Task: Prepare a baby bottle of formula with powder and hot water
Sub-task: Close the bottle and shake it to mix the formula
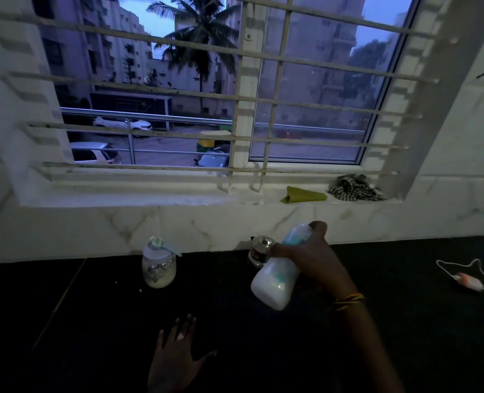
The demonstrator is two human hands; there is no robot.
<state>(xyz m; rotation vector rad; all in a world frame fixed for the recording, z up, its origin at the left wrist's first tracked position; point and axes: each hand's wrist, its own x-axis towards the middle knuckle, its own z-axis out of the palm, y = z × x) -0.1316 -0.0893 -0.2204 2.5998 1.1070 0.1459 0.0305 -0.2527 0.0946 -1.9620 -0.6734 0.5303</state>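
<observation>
My right hand (pixel 314 259) grips a white baby bottle (pixel 272 282) with a teal collar, held tilted above the dark counter, its base toward me and its capped top pointing up and away. My left hand (pixel 175 361) rests flat on the counter, fingers spread, holding nothing. A clear powder jar (pixel 158 268) stands to the left near the wall, a teal scoop (pixel 165 245) lying across its lid. A small steel kettle (pixel 259 252) stands behind the bottle, partly hidden by my hand.
The dark counter (pixel 93 321) runs along a white marble wall under a barred window. On the sill lie a green cloth (pixel 303 195) and a striped cloth (pixel 354 188). A white cable with a pink-white plug (pixel 469 280) lies at the right.
</observation>
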